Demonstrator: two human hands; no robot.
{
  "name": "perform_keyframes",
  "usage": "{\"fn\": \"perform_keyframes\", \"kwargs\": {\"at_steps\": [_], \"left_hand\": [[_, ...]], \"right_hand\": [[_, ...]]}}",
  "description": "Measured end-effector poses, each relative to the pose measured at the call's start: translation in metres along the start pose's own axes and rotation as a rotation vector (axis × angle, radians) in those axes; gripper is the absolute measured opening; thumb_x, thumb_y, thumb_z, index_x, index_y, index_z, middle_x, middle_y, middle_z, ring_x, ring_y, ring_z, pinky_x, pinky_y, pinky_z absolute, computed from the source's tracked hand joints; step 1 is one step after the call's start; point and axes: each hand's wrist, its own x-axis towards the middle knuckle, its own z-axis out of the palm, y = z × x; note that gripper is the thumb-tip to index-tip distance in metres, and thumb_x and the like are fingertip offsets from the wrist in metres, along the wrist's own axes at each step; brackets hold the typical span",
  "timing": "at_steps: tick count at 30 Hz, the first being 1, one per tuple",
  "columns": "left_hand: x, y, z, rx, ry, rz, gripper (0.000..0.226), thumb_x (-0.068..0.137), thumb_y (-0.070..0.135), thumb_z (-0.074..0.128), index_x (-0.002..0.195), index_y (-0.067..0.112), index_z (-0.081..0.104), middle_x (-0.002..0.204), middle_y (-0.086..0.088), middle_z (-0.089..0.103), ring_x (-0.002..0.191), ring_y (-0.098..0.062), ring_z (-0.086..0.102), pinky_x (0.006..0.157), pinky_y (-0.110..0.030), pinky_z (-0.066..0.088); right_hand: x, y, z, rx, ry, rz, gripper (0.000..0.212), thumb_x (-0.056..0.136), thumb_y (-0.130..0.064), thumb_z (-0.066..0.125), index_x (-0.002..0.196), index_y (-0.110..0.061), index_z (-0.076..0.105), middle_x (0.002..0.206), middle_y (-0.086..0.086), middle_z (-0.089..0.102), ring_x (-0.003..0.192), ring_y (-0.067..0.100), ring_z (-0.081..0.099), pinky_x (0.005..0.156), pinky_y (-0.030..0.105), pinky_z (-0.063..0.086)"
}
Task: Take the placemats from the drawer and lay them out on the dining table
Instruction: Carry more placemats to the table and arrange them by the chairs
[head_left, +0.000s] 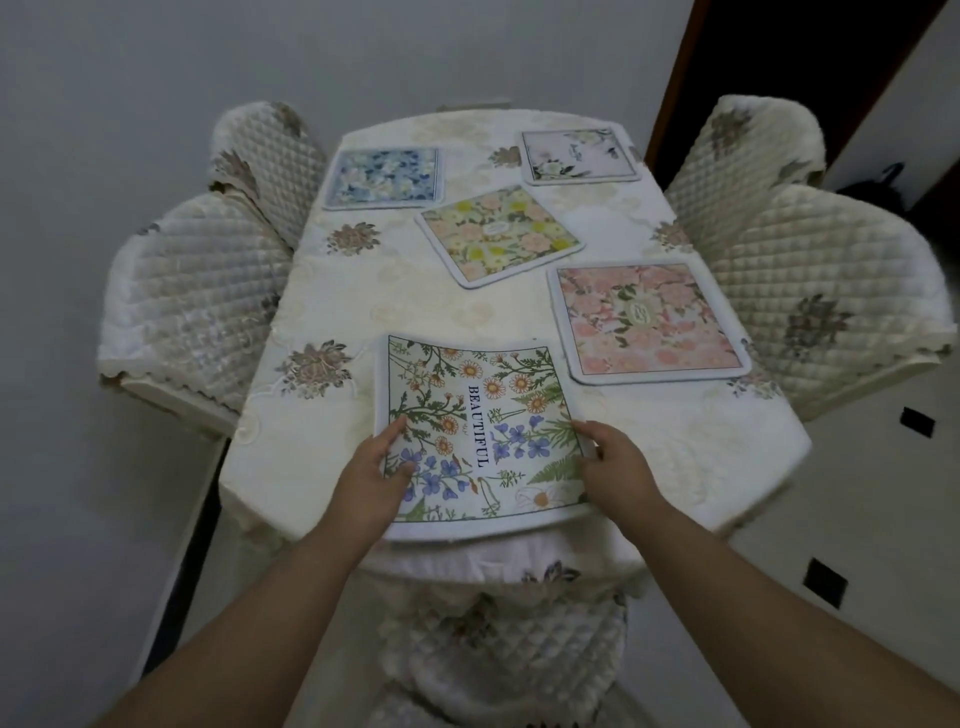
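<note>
A white placemat printed with flowers and the word BEAUTIFUL (470, 384) lies at the near edge of the dining table (332, 312). My left hand (371, 480) grips its left edge, thumb on top. My right hand (618, 465) holds its right edge. Farther back lie a pink floral mat (652, 322) at the right, a yellow and pink mat (498, 234) askew in the middle, a blue floral mat (384, 176) at the far left and a pale mat (579, 156) at the far right. No drawer is in view.
The table wears a cream embroidered cloth. Quilted chairs stand close: two on the left (202, 301), two on the right (826, 291), one at the near end (498, 639) below my arms. A grey wall stands behind, a dark doorway at the top right.
</note>
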Motion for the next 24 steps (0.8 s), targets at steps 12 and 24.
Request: {"fn": "perform_keyframes", "kwargs": {"at_steps": [12,24], "left_hand": [[0.027,-0.071,0.016,0.234,-0.053,0.109,0.058,0.096,0.032,0.066,0.15,0.027,0.047,0.143,-0.009,0.056,0.132,-0.027,0.052,0.113,-0.044,0.041],[0.019,-0.071,0.032,0.535,0.05,0.132,0.059,0.095,0.053,0.043,0.151,0.032,0.045,0.157,-0.014,0.034,0.134,-0.039,0.04,0.108,-0.052,0.039]], "right_hand": [[-0.007,0.057,0.021,-0.212,0.121,-0.124,0.038,0.1,-0.019,0.056,0.137,-0.021,0.062,0.141,-0.003,0.054,0.115,0.0,0.051,0.097,0.01,0.035],[-0.011,0.057,0.027,-0.242,0.135,-0.104,0.045,0.094,-0.008,0.055,0.138,-0.016,0.06,0.14,0.002,0.049,0.122,0.013,0.049,0.102,0.023,0.04]]}}
